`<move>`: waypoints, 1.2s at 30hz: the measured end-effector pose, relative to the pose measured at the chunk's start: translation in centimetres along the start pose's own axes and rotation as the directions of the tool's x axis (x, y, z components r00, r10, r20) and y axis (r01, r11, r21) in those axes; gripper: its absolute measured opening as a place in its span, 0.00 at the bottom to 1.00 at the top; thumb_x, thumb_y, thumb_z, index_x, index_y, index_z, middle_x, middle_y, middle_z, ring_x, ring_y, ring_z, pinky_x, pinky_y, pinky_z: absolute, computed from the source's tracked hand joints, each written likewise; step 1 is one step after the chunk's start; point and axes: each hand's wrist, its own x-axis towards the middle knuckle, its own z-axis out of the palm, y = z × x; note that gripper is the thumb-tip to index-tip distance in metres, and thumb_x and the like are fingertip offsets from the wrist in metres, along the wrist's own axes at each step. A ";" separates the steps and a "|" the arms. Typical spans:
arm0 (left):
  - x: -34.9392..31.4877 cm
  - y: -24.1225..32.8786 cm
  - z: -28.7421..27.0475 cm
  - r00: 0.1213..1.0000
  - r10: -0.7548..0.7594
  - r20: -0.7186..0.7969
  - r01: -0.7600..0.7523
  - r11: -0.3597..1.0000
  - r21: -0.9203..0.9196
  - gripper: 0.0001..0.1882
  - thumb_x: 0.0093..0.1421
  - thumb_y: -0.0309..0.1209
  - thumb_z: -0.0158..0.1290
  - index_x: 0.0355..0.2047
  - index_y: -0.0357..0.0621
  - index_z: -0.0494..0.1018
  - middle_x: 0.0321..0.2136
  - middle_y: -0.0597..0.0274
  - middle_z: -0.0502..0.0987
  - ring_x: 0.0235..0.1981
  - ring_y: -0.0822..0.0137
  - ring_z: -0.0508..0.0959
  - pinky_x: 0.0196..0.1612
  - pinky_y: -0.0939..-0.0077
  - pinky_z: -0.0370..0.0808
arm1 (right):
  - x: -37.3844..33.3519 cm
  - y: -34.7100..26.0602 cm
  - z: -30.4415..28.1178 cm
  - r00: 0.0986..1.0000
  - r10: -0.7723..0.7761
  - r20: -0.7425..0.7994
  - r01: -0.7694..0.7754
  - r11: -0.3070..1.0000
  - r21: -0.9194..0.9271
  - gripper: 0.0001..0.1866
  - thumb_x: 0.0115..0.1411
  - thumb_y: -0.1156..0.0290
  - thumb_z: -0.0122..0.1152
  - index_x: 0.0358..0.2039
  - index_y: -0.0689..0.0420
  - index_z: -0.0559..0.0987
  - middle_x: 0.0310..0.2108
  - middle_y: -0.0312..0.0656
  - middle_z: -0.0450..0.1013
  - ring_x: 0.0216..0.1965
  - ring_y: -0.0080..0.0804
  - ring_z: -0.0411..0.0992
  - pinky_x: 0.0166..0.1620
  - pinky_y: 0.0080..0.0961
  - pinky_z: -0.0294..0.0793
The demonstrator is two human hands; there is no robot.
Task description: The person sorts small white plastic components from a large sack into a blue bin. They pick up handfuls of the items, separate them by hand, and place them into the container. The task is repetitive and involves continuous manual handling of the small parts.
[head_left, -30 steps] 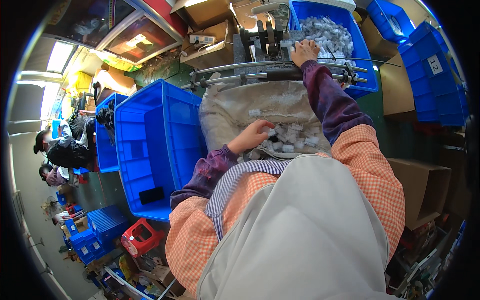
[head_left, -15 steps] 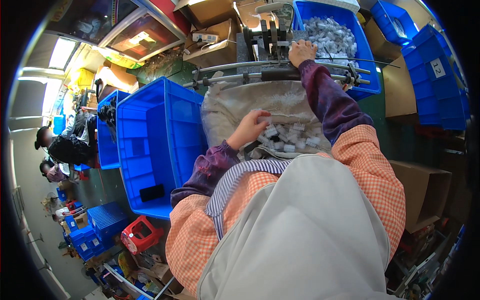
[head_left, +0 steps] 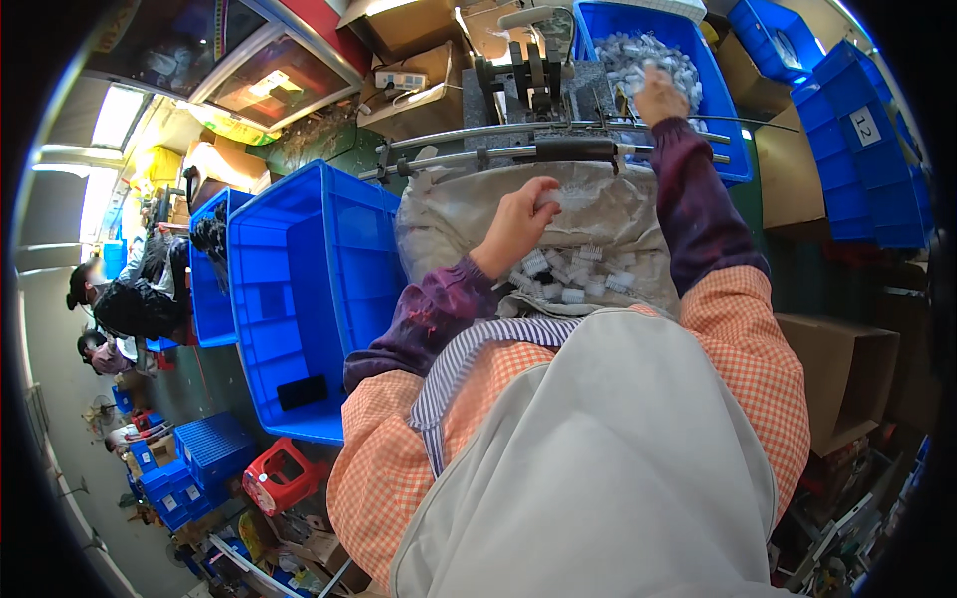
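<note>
Above the cloth lap sheet (head_left: 608,204) my left hand (head_left: 513,227) is raised, thumb and forefinger curled toward each other. Something pale seems to be between them, too small to name. Just below it, a pile of white and clear ribbed plastic pieces (head_left: 573,274) lies in a fold of the sheet. My right hand (head_left: 660,98) reaches over the near part of a blue bin (head_left: 738,135) full of similar small plastic pieces (head_left: 633,60). Its fingers are smeared by motion, so what they grip cannot be made out. A dark metal bench fixture (head_left: 533,85) stands left of that hand.
Metal rails (head_left: 478,156) run across in front of the fixture, and a thin rod sticks out to the right. A large blue crate (head_left: 334,289) holding a dark flat object stands at my left. Cardboard boxes (head_left: 837,379) and a red stool (head_left: 282,475) are around me.
My right hand has left the fixture and moved right to the bin of plastic pieces. My left hand has risen from the pile, farther from my body and slightly right.
</note>
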 end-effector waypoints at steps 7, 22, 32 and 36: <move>2.4 0.4 0.7 0.994 0.037 -0.101 -0.035 0.999 0.027 0.18 0.54 0.26 0.53 0.44 0.37 0.62 0.35 0.51 0.75 0.32 0.64 0.79 0.33 0.78 0.74 | -7.2 -7.2 -5.2 0.563 -0.695 0.448 0.014 0.550 0.835 0.16 0.57 0.70 0.51 0.46 0.61 0.71 0.38 0.45 0.72 0.37 0.27 0.70 0.42 0.24 0.68; -3.9 -10.2 0.7 0.999 -0.040 -0.032 0.051 0.669 0.742 0.08 0.52 0.33 0.51 0.33 0.48 0.73 0.34 0.58 0.68 0.39 0.54 0.69 0.39 0.62 0.69 | -0.2 -5.5 7.1 0.977 -0.184 0.109 0.192 0.979 -0.066 0.10 0.53 0.66 0.49 0.35 0.46 0.76 0.36 0.33 0.73 0.45 0.34 0.65 0.45 0.36 0.62; -4.7 -9.6 0.3 0.994 0.050 -0.093 0.023 0.757 0.653 0.09 0.56 0.37 0.47 0.32 0.49 0.73 0.27 0.57 0.72 0.32 0.55 0.74 0.33 0.62 0.70 | 0.1 -5.1 7.3 0.973 -0.212 0.095 0.212 0.977 0.009 0.08 0.54 0.65 0.47 0.31 0.48 0.74 0.37 0.34 0.72 0.46 0.35 0.64 0.46 0.37 0.58; -4.7 -8.8 0.2 0.993 0.038 -0.115 0.043 0.776 0.630 0.09 0.57 0.37 0.47 0.31 0.48 0.73 0.26 0.55 0.73 0.30 0.54 0.74 0.32 0.63 0.71 | 0.1 -5.7 6.7 0.964 -0.178 0.196 0.178 0.984 0.017 0.12 0.54 0.66 0.48 0.39 0.46 0.75 0.40 0.32 0.72 0.48 0.33 0.63 0.48 0.35 0.56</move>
